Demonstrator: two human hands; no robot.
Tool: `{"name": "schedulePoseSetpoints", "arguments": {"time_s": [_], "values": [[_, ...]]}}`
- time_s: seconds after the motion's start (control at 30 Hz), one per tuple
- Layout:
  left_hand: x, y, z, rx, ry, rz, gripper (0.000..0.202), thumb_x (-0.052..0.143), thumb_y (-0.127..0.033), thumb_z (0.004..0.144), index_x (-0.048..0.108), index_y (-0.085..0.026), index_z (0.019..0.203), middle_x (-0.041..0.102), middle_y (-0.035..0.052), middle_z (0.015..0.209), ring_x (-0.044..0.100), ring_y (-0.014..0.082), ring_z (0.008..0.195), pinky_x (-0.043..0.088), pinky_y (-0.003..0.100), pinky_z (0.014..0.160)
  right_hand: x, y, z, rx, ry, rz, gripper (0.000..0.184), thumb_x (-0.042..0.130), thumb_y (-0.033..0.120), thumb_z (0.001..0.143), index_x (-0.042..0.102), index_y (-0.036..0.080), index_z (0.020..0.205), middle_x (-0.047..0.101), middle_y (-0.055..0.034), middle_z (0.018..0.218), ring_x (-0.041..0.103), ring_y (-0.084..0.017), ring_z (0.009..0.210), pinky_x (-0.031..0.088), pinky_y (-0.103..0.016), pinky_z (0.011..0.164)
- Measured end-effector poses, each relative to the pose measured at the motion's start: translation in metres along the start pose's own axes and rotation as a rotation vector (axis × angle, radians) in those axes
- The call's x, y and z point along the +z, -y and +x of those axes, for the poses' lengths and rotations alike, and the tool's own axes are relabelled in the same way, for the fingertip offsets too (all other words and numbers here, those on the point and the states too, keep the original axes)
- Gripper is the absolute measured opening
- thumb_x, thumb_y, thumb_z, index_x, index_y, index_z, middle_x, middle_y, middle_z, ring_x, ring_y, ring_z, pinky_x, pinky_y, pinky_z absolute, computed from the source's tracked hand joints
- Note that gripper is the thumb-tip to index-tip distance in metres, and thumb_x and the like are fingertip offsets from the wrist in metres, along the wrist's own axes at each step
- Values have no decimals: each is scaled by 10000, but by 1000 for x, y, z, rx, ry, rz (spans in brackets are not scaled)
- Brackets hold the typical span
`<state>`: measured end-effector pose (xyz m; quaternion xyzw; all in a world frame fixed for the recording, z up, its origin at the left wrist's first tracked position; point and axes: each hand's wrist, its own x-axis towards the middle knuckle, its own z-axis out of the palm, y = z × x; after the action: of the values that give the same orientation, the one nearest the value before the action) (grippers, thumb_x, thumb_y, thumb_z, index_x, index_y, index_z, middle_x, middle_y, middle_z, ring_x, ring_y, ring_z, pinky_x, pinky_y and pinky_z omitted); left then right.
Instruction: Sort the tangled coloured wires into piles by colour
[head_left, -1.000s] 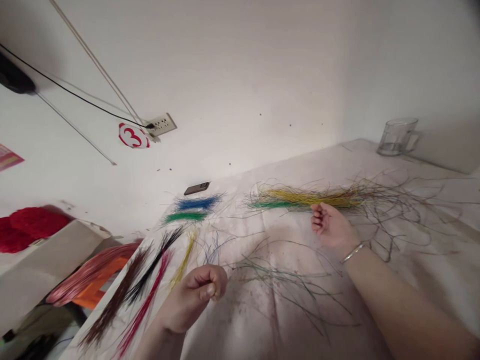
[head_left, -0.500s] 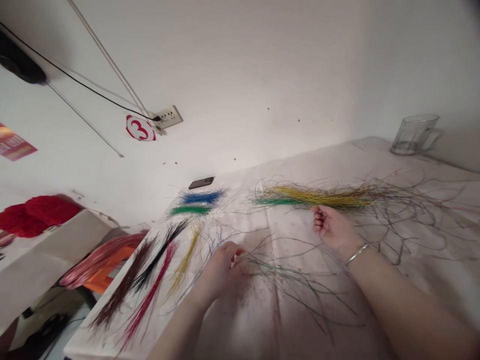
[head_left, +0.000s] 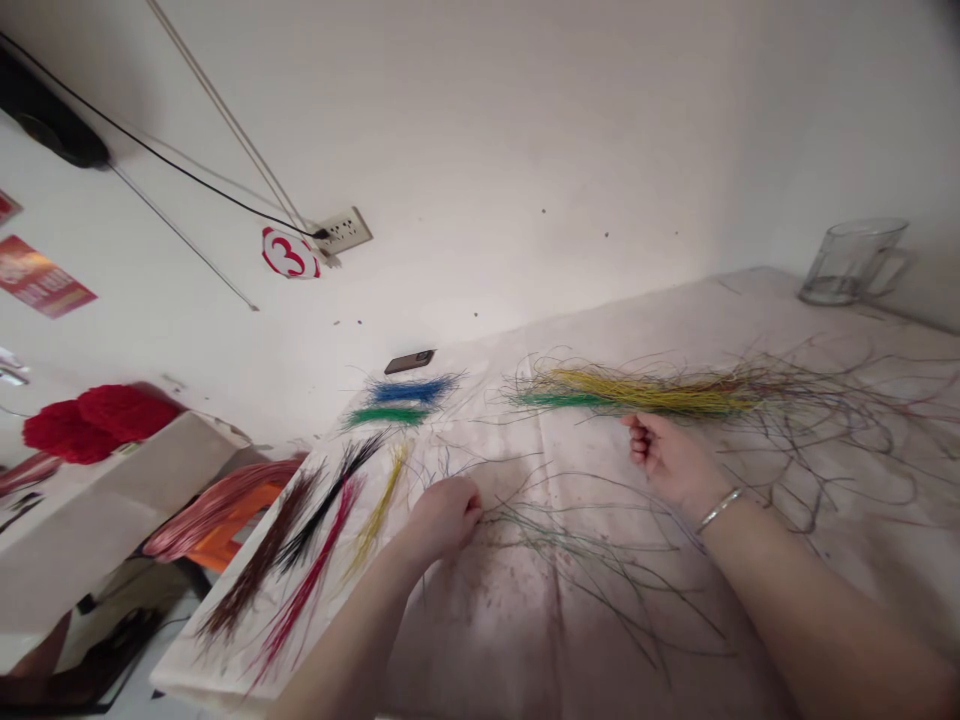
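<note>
My left hand (head_left: pixel 444 517) rests knuckles-up on the pale table cover (head_left: pixel 675 320), fingers curled into a pinch among loose thin strands (head_left: pixel 585 560); what it grips is too fine to name. My right hand (head_left: pixel 667 458), with a silver bracelet on the wrist, lies palm-up with curled fingers just below a long mixed bundle of yellow and green strands (head_left: pixel 637 392). Left of my left hand lie sorted small bunches: yellow (head_left: pixel 379 505), red (head_left: pixel 311 575), black (head_left: pixel 330 500), brown (head_left: pixel 259 565), green (head_left: pixel 384 416) and blue (head_left: pixel 411 390).
A dark phone (head_left: pixel 409 361) lies by the wall. A clear glass jug (head_left: pixel 851 262) stands at the far right. Tangled strands (head_left: pixel 840 430) spread over the right of the table. Off the left edge are a pink strand bundle (head_left: pixel 217 500), a box and red material (head_left: pixel 97 420).
My left hand came down from a raised fist onto the table among the loose strands and shifted slightly left. The right hand stayed put. The view drifted left.
</note>
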<state>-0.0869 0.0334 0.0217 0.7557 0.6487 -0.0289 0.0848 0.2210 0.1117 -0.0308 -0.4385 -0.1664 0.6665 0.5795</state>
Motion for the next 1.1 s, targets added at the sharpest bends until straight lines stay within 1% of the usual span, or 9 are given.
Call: {"name": "schedulePoseSetpoints", "arguments": {"time_s": [0.13, 0.23, 0.37, 0.5, 0.63, 0.77, 0.87, 0.97, 1.1], "values": [[-3, 3, -1, -47, -28, -18, 138, 458, -212, 808, 584, -195, 752, 629, 17, 741, 567, 167, 695, 333, 257, 596, 1, -1, 1, 4, 2, -11, 111, 571, 171, 718, 617, 158, 618, 443, 18, 587, 369, -51, 487, 324, -156, 370], [-3, -1, 0, -48, -11, -32, 99, 504, -230, 781, 597, -198, 787, 642, 19, 773, 573, 175, 722, 335, 258, 600, 0, -3, 3, 0, 5, -23, 98, 582, 174, 709, 615, 169, 617, 451, 17, 580, 369, -60, 489, 320, -165, 366], [0, -7, 2, -29, 85, -70, 85, 562, -225, 733, 627, -200, 781, 664, 17, 792, 590, 180, 745, 347, 250, 607, -2, -5, 6, -16, 13, -41, 86, 591, 193, 707, 613, 181, 624, 463, 18, 572, 382, -71, 491, 325, -187, 372], [1, -6, 3, -30, 103, -80, 88, 554, -228, 745, 640, -210, 753, 675, 3, 774, 606, 178, 754, 355, 247, 614, -6, -8, 9, -34, 23, -69, 64, 599, 199, 697, 619, 184, 639, 487, 15, 595, 399, -73, 499, 336, -198, 387], [1, -4, 4, -35, 101, -73, 126, 530, -226, 757, 643, -209, 703, 666, -1, 721, 606, 169, 715, 346, 246, 594, -7, -10, 11, -46, 38, -89, 41, 611, 231, 683, 618, 197, 660, 501, 13, 605, 415, -85, 499, 343, -220, 392], [1, -8, 15, -76, 47, -60, 267, 456, -314, 836, 641, -196, 684, 655, 24, 699, 600, 177, 690, 341, 257, 585, -6, -11, 10, -52, 41, -104, 45, 608, 230, 682, 619, 201, 649, 487, 17, 591, 401, -86, 493, 336, -220, 389], [4, -14, 28, -115, 8, -64, 236, 496, -366, 820, 657, -200, 775, 676, 36, 772, 609, 187, 724, 349, 257, 583, -4, -10, 8, -50, 35, -107, 63, 615, 228, 687, 626, 193, 636, 479, 16, 585, 392, -80, 495, 329, -205, 389], [7, -21, 39, -132, 5, -64, 174, 555, -333, 772, 669, -202, 793, 689, 42, 795, 618, 196, 751, 362, 257, 592, -3, -9, 5, -58, 32, -101, 70, 616, 234, 686, 619, 196, 628, 472, 15, 567, 390, -85, 494, 327, -205, 390], [9, -25, 44, -121, 20, -61, 150, 545, -264, 752, 683, -205, 753, 699, 39, 778, 626, 197, 759, 368, 257, 594, 0, -7, 2, -67, 20, -102, 57, 612, 231, 675, 613, 198, 628, 466, 19, 546, 381, -87, 485, 320, -206, 386]]}}
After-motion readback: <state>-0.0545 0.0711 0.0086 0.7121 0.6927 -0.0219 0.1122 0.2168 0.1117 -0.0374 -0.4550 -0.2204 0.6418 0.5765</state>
